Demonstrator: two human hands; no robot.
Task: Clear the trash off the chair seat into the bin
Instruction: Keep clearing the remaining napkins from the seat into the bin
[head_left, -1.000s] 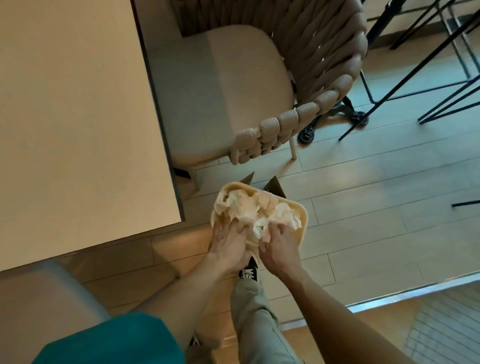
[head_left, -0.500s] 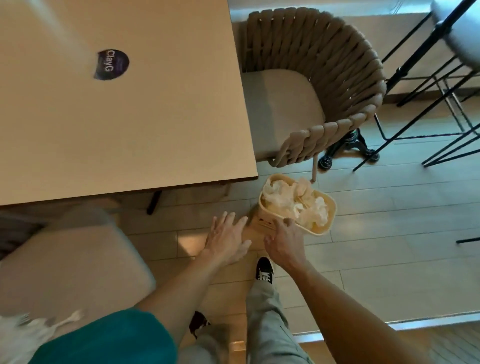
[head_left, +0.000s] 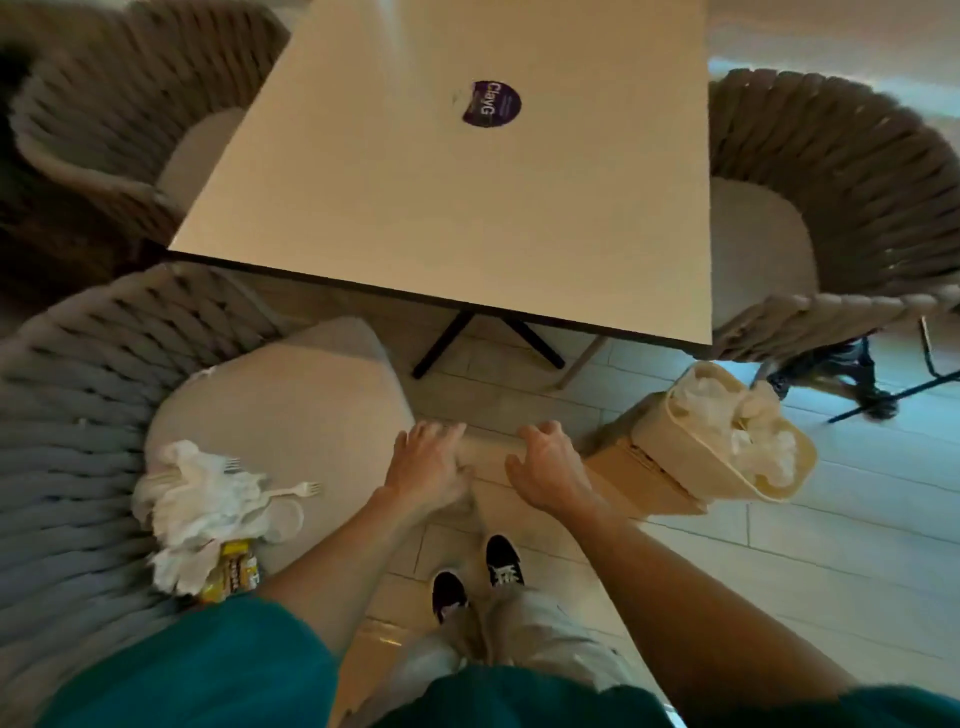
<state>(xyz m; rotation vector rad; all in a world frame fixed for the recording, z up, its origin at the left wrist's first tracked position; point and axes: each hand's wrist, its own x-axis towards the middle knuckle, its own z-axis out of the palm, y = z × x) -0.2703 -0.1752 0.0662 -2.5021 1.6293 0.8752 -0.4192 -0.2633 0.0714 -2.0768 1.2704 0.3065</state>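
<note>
On the chair seat (head_left: 291, 410) at the left, crumpled napkins (head_left: 192, 499), a plastic fork (head_left: 291, 490) and a yellow wrapper (head_left: 234, 569) are lying. Both the left hand (head_left: 427, 467) and right hand (head_left: 550, 470) are hanging empty, fingers relaxed. Gathering the pile with both hands seems best, since the bin (head_left: 727, 467) is standing nearly full.

sleeves (head_left: 171, 670): teal, short | trousers (head_left: 524, 634): light khaki | shoes (head_left: 501, 561): black, white laces
</note>
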